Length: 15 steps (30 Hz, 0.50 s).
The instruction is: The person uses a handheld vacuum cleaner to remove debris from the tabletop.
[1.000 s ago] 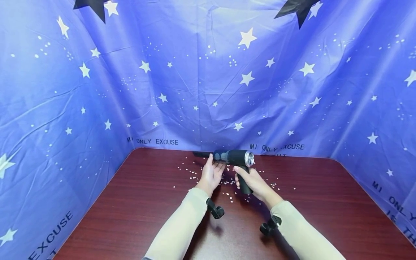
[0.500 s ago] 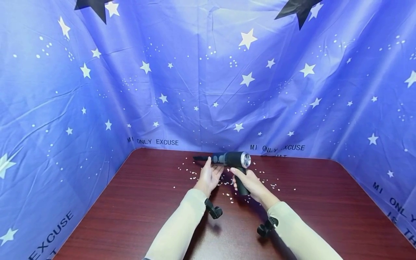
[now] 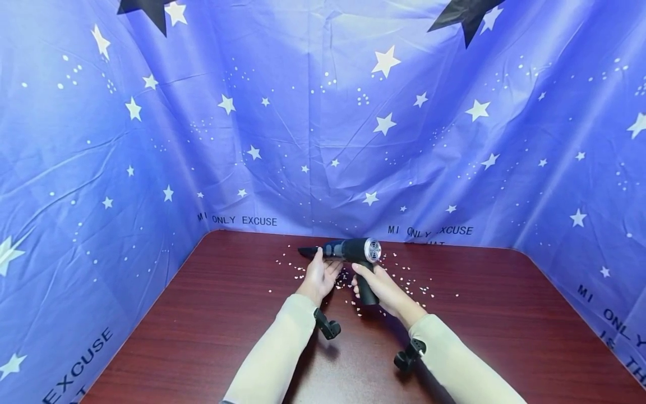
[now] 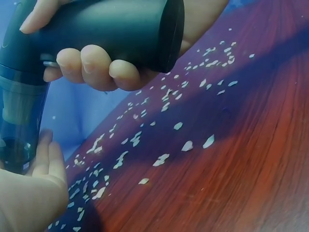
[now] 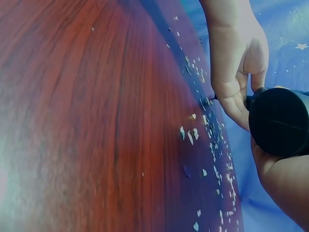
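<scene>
"Where is the handheld vacuum relative to the fingers?"

"Held above the surface: the right hand's curled fingers grip the handle, while the left hand supports the barrel from beneath, fingers extended, thumb on the near side."

"And its look?"

"Pistol-shaped, mostly black, with a see-through section, a tapered dark nozzle and a silvery rear grille. White flakes lie scattered below."

"What's hard to make out?"

"The left thumb hides part of the barrel, the right wrist view cuts the body off, and the see-through section's contents are unclear."
</scene>
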### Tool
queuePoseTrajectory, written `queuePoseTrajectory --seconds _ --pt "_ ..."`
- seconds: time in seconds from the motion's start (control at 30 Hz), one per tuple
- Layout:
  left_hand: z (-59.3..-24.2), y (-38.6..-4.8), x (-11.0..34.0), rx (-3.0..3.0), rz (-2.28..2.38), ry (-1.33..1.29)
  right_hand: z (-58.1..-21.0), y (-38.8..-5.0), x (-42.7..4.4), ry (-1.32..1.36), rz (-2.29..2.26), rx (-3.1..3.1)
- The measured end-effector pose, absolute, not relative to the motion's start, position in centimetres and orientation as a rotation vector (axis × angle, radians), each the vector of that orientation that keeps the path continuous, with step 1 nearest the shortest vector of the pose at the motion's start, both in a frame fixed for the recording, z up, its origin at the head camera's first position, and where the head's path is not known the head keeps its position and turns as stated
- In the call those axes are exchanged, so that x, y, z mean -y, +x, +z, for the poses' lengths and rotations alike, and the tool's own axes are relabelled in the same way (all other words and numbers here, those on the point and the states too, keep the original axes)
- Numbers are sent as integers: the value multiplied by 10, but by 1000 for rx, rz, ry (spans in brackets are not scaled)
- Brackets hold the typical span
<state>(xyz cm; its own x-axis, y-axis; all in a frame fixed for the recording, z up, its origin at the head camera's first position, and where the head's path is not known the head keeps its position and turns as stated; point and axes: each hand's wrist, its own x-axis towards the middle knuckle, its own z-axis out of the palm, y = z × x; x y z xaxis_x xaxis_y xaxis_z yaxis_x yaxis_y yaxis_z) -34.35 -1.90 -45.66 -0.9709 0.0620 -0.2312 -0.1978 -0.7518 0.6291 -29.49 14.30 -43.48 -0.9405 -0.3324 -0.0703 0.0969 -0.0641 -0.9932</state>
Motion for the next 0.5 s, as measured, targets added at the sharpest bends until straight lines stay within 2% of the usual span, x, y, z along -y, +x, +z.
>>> queuePoseTrajectory --seconds 0.5 --pt "-455 -351 39 -1048 2826 -331 -437 -294 -118 -343 -2101 -1845"
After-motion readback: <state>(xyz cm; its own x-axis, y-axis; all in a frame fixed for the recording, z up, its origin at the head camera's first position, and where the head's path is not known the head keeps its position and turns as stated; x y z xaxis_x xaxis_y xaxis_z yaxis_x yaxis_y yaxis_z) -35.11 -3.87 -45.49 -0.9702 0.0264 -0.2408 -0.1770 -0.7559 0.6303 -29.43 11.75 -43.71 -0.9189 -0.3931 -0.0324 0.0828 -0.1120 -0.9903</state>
